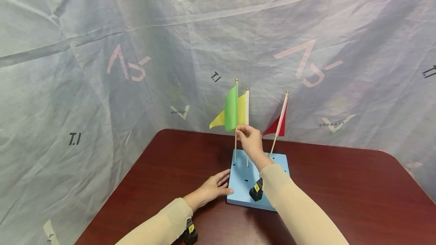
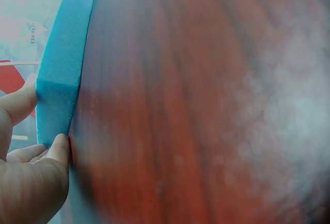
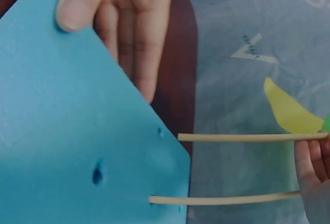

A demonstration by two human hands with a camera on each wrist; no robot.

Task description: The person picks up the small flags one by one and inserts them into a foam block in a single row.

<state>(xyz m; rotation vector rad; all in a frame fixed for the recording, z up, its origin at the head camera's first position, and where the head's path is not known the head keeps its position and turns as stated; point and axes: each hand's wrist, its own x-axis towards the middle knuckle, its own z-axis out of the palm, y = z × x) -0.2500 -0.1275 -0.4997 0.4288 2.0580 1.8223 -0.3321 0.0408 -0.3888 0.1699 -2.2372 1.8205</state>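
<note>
My right hand [image 1: 250, 141] pinches the wooden stick of a green flag [image 1: 231, 109] between thumb and fingertips. The stick's bare lower end [image 3: 180, 137] hangs just off the light blue board [image 1: 240, 186], close to a hole [image 3: 161, 132] near its edge. Behind the green flag, a yellow flag [image 1: 242, 109] stands upright in the board. A red flag [image 1: 281, 122] leans to the right farther along, its foot partly hidden by my right hand and wrist. My left hand [image 1: 212, 189] rests at the board's left side, thumb at the top edge and the other fingers extended alongside.
The board lies on a dark red-brown wooden table [image 1: 184, 162] and has several small holes, one [image 1: 246, 180] near its middle. A grey printed cloth [image 1: 190, 48] hangs behind the table. Black wrist cameras [image 1: 256, 191] sit on both sleeves.
</note>
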